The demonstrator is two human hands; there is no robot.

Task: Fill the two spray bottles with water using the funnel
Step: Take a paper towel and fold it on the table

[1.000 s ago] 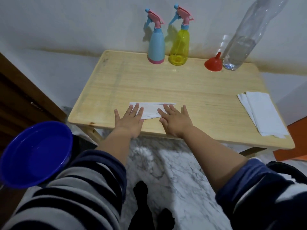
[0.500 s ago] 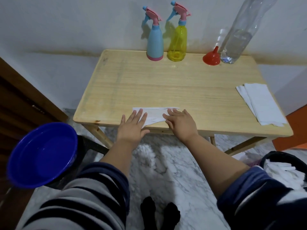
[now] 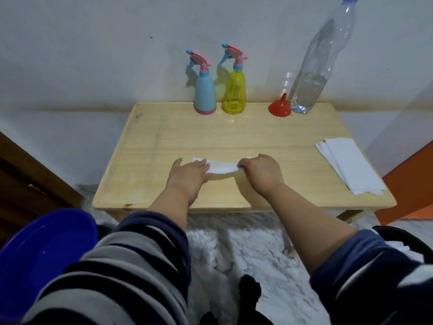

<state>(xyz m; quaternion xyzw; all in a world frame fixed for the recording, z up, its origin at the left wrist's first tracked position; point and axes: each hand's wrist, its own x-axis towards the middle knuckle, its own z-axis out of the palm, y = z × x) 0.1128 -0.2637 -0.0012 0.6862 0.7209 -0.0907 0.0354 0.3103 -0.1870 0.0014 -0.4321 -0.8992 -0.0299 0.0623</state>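
The 2 spray bottles stand upright at the far edge of the wooden table (image 3: pixel 164 137), close against the wall: a light blue spray bottle (image 3: pixel 205 95) on the left and a clear yellow spray bottle (image 3: pixel 233 92) just beside it, apart but near. Both carry pink trigger heads, screwed on. They look like thin plastic, light and easy to tip while unfilled; the yellow one appears to hold nothing or very little. I judge the best hold is round the narrow neck under the trigger, steadying the body while the head is unscrewed.

The red funnel (image 3: pixel 279 108) sits mouth down, spout up, to their right; small, stiff and light, it can be pinched by the spout. Touching or nearly touching it is a tall clear water bottle (image 3: pixel 311 83) with a blue cap, partly filled, leaning toward the wall. It will be the heavy item, smooth-sided and soft-walled, so grip it low on the body.

Nearer, the left hand (image 3: pixel 187 177) lies flat with straight fingers on a white paper towel (image 3: pixel 222 167), and the right hand (image 3: pixel 260 171) pinches its other end. A stack of paper towels (image 3: pixel 351 167) lies by the right edge. The table's middle is bare, leaving room to work. A blue basin (image 3: pixel 42 254) sits low at the left.
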